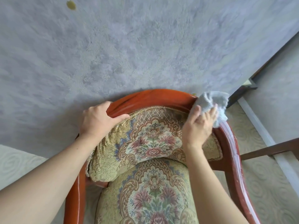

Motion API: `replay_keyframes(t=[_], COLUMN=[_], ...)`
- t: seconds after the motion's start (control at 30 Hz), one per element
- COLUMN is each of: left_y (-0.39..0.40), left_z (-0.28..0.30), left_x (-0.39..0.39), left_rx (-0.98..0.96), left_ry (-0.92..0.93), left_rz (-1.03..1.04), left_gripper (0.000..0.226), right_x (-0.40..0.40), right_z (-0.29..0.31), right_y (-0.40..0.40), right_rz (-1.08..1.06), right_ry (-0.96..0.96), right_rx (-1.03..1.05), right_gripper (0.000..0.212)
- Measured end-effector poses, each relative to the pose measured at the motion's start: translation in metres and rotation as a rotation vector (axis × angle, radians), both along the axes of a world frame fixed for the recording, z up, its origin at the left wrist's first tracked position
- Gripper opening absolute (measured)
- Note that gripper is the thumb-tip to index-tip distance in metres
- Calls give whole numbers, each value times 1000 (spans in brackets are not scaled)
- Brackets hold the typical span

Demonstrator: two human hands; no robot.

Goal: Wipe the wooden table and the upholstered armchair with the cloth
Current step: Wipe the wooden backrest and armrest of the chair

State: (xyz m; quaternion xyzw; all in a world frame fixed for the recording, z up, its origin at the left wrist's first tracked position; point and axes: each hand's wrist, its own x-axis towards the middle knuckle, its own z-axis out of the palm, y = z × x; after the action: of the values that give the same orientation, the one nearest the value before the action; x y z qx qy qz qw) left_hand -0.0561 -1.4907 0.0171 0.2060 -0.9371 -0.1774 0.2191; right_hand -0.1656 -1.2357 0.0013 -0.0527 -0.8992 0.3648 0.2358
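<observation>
The upholstered armchair [150, 141] fills the lower middle of the head view, with floral fabric on seat and back and a curved reddish wooden frame [155, 96]. My left hand [98, 120] grips the top rail of the frame on the left, thumb on the fabric side. My right hand [199, 125] holds a crumpled light grey-blue cloth [213, 102] and presses it against the frame's upper right curve. The wooden table is not in view.
A grey-lilac patterned wall [129, 46] stands right behind the chair. A dark wooden frame and white baseboard [258, 126] run along the right. A dark wooden bar [271, 149] juts in from the right edge. Pale patterned carpet [267, 191] lies below.
</observation>
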Motion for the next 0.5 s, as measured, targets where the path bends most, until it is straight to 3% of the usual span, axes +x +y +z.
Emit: replay_keyframes(t=[0.17, 0.27, 0.37, 0.5], left_y=[4, 7, 6, 5], left_z=[6, 10, 13, 13], left_x=[0, 2, 2, 3], left_rx=[-11, 8, 50, 75], left_ry=[-8, -26, -53, -76], left_rz=[31, 38, 23, 16], left_gripper=[68, 67, 73, 76], right_x=[24, 18, 0, -11], right_z=[9, 14, 11, -2], right_y=[-80, -73, -27, 35], right_rz=[548, 735, 687, 298], right_ry=[222, 324, 386, 172], right_rx=[156, 303, 435, 361], right_gripper=[47, 49, 48, 52])
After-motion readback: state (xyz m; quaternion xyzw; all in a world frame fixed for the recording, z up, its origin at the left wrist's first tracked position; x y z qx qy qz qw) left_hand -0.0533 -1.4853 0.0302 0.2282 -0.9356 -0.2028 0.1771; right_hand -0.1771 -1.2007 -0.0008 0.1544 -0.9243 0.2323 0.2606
